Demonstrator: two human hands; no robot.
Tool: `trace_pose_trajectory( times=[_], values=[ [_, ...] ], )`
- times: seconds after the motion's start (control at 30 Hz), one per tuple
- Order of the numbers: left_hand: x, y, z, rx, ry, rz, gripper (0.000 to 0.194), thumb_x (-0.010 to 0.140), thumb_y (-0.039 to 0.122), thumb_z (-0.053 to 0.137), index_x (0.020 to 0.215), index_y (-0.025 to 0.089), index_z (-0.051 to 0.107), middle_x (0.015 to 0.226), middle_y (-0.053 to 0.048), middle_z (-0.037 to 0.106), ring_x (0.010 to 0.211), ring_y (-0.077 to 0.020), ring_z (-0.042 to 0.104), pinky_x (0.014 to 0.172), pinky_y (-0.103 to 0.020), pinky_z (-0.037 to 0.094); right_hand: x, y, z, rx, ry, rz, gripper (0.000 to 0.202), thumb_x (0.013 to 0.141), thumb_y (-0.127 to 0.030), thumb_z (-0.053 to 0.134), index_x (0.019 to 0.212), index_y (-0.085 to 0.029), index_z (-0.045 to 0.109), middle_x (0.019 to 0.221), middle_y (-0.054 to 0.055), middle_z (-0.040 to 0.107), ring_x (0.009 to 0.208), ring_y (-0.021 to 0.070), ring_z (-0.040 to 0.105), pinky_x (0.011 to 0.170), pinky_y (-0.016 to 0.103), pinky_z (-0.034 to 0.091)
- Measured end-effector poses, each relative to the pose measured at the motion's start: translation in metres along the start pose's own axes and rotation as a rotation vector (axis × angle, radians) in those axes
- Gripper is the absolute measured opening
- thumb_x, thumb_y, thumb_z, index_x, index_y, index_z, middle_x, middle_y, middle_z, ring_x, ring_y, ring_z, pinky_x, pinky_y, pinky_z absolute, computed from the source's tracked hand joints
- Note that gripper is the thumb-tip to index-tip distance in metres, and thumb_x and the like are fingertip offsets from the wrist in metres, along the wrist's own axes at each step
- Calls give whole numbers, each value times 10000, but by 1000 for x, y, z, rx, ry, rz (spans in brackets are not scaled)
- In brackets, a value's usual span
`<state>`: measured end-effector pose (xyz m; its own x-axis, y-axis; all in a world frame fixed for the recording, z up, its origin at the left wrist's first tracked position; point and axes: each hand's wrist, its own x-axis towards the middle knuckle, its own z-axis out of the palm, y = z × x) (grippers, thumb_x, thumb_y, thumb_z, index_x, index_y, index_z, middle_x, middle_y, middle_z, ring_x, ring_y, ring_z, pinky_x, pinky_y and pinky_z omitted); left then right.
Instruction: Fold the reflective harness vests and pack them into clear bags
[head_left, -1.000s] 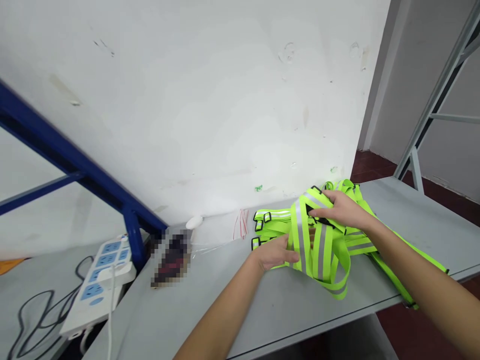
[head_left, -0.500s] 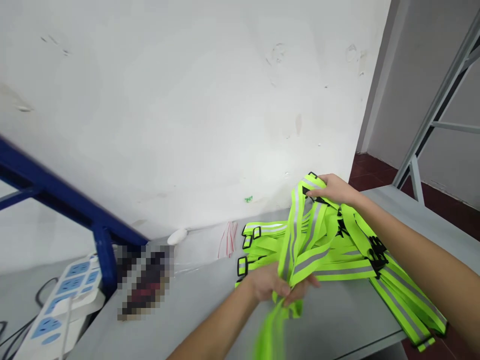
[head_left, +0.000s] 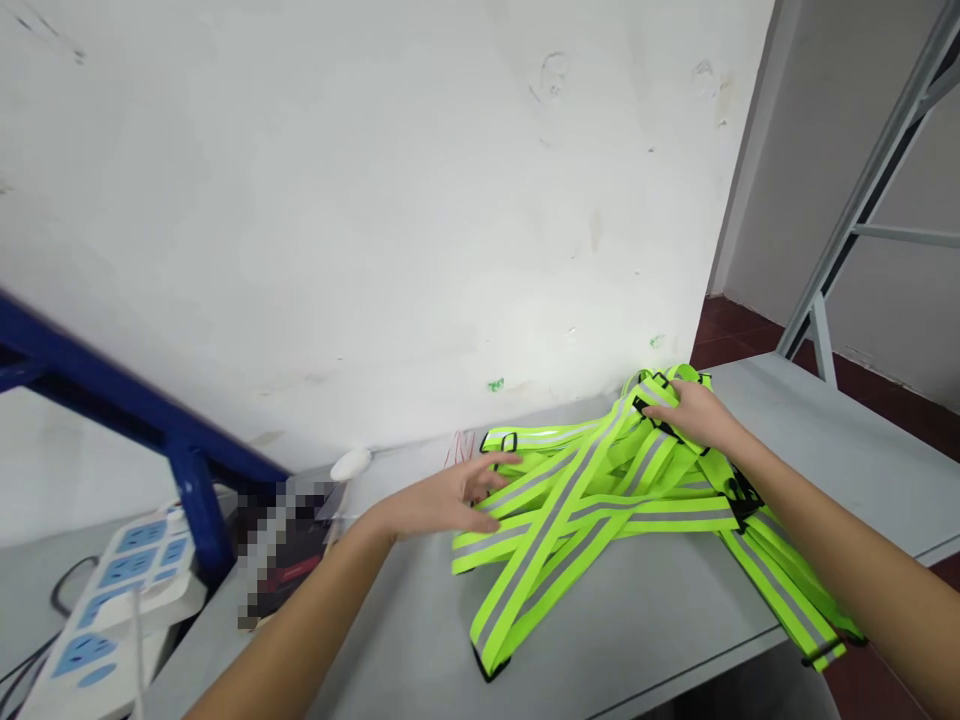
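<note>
A heap of neon-yellow reflective straps (head_left: 551, 510) with grey stripes and black buckles lies on the grey tabletop. My right hand (head_left: 696, 412) pinches the straps near a black joining piece at the heap's far right. Fingers apart, my left hand (head_left: 450, 492) hovers by the left ends of the straps and holds nothing; whether a fingertip touches them I cannot tell. One looped strap stretches toward the near edge, its black buckle (head_left: 491, 668) resting on the table. More straps (head_left: 787, 575) hang past the table's front edge at right.
A white power strip (head_left: 112, 610) with blue sockets and cables sits at the left, beside a blue metal frame (head_left: 196, 500). A white oval object (head_left: 351, 463) and a clear plastic bag (head_left: 405, 470) lie against the white wall (head_left: 375, 200). A grey metal frame (head_left: 844, 230) rises at right.
My left hand has let go of the straps and moved left, its fingers spreading. The strap it held now lies stretched across the table. My right hand keeps its hold, slightly further right.
</note>
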<state>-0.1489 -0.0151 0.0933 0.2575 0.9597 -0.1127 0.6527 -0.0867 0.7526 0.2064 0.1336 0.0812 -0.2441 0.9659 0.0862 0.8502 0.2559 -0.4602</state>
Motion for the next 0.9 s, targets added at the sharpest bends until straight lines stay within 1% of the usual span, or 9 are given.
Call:
trace_pose_trajectory(
  times=[0.07,0.17,0.23,0.3,0.4,0.5,0.6,0.7,0.9],
  values=[
    [-3,-10,12,-99,-6,-61,577,751,372,679,1294,279,508,1250,-85,612,1053,-233,634,814,-350,553,-6,2,4,-34,9,49,568,782,-574,597,1094,-99,612,1055,204,679,991,335,637,728,337,473],
    [-16,-9,39,33,326,-30,395,866,420,550,1215,238,523,1307,-103,549,1205,-253,531,987,-431,463,-11,1,4,-86,10,104,514,795,-556,577,1059,-115,594,990,184,677,933,319,639,693,327,447],
    [-28,-2,57,204,450,55,377,911,412,488,1240,228,499,1326,-103,525,1271,-260,461,1063,-464,381,-15,-3,0,-124,30,107,487,798,-555,568,1037,-130,580,940,167,671,866,310,635,646,324,423],
    [-38,4,72,355,415,97,449,919,419,486,1324,230,443,1368,-107,493,1301,-278,414,1081,-488,342,-18,-11,-7,-154,51,76,446,810,-555,552,987,-146,570,868,147,660,791,297,622,598,318,389],
    [-46,0,85,457,321,27,545,907,470,505,1381,221,398,1334,-118,526,1263,-302,432,1026,-507,371,-23,-27,-21,-165,79,17,373,822,-552,537,887,-184,544,768,107,634,704,269,590,548,306,347],
    [-44,-16,90,491,330,6,530,860,475,583,1306,209,481,1271,-118,570,1218,-311,455,1005,-510,357,-25,-42,-35,-159,166,20,368,788,-582,566,810,-219,504,713,70,607,665,248,561,525,293,329],
    [-41,-27,91,455,415,18,370,838,321,609,1184,205,547,1217,-103,604,1174,-290,482,993,-491,346,-28,-53,-48,-130,288,13,401,758,-616,587,747,-231,479,665,49,574,617,226,527,516,290,316],
    [-43,-28,88,375,521,15,287,799,157,537,1082,202,545,1179,-84,628,1117,-252,532,1013,-494,323,-34,-60,-60,-88,381,2,407,752,-623,596,732,-233,479,652,48,562,608,220,509,529,300,321],
    [-58,-23,78,207,705,101,172,799,181,505,969,210,503,1118,-73,610,1007,-213,569,856,-362,462,-43,-66,-77,-2,424,26,389,748,-593,618,702,-233,478,666,79,574,628,233,522,570,336,358]
  ],
)
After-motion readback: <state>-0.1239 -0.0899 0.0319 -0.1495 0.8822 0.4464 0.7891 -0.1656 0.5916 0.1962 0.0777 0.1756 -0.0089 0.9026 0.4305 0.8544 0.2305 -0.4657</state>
